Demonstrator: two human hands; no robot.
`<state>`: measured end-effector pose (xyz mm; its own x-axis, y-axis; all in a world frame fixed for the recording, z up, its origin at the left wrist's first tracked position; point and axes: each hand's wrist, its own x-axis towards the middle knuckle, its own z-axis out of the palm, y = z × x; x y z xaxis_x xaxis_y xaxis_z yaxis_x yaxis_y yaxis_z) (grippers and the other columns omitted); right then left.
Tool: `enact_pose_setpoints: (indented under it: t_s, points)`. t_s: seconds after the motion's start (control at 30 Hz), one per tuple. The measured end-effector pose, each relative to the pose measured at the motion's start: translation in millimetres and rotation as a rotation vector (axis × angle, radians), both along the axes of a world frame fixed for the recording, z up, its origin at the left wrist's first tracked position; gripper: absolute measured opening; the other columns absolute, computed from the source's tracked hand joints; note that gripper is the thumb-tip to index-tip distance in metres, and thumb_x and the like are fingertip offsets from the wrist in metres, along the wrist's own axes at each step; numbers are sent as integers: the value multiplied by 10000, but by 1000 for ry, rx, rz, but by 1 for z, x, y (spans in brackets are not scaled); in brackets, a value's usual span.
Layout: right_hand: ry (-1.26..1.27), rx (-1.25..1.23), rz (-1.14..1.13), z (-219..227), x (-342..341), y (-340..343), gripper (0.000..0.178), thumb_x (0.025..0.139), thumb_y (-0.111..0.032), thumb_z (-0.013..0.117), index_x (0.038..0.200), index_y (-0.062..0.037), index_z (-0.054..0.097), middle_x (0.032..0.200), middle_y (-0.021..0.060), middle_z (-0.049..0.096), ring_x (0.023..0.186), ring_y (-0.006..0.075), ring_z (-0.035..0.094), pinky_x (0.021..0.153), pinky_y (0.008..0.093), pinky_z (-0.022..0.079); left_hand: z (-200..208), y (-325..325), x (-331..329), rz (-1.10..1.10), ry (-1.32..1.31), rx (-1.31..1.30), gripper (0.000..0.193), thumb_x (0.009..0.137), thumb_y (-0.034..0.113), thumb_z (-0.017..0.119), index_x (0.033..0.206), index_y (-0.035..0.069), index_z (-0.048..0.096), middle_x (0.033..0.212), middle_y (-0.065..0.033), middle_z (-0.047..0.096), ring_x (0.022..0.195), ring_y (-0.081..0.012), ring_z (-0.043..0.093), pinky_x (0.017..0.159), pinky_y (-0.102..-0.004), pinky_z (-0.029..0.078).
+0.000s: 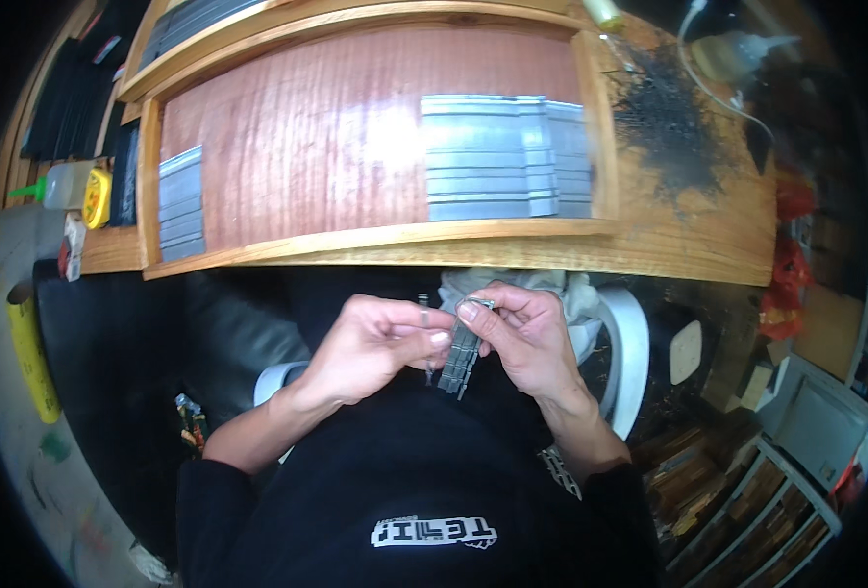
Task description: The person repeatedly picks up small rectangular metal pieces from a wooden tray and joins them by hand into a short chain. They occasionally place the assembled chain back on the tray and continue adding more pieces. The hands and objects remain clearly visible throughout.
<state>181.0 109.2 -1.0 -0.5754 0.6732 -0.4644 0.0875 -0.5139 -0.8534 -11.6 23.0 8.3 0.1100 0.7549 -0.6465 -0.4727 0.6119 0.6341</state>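
Over my lap, my right hand (522, 338) is closed round the upper end of a bundle of thin, dark grey notched strips (460, 365), which hangs down at a slant. My left hand (385, 343) pinches one slim, shiny strip (424, 302) between thumb and fingers, and it stands nearly upright just left of the bundle. The two hands are close together, with the left fingertips at the bundle's edge. Beyond them, a shallow wooden tray (375, 233) holds rows of similar grey strips (483, 157) at its right and a narrower group of strips (181, 201) at its left.
The tray rests on a wooden bench (689, 240), with a heap of black shavings (664, 122) and a clear squeeze bottle (738, 57) at its right. A yellow container (97, 198) stands at the left. A white chair arm (625, 358) curves beside my right forearm.
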Motion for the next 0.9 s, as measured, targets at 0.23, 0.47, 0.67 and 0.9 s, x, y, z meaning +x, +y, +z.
enact_pose_setpoints:
  t_s: [0.23,0.47,0.67,0.9]
  points:
    - [54,244,-496,72,70,86,184,946,-85,708,1073,46,719,871,90,723,645,104,635,580,218,515,-1,3,-7,71,8,111,238,968,-5,657,1192,-86,669,1056,-225,741,968,-281,750,858,-357,632]
    - [-8,382,-644,70,127,140,202,960,-121,710,1042,64,707,855,70,682,704,103,590,640,227,485,2,-1,-5,23,32,165,232,972,52,668,1169,-70,684,1047,-221,747,939,-290,758,818,-372,639]
    - [-68,215,-32,67,52,57,173,941,-122,726,1015,32,753,875,104,743,668,106,665,580,200,523,11,15,-3,-126,-78,101,239,985,29,645,1199,-71,678,1051,-220,746,979,-300,751,838,-353,634]
    - [72,-101,195,3,-8,16,161,962,-96,706,1037,41,746,832,63,722,667,66,628,590,198,515,-6,1,-12,-179,-123,28,191,992,71,653,1142,-19,728,1034,-151,759,865,-176,752,770,-284,635]
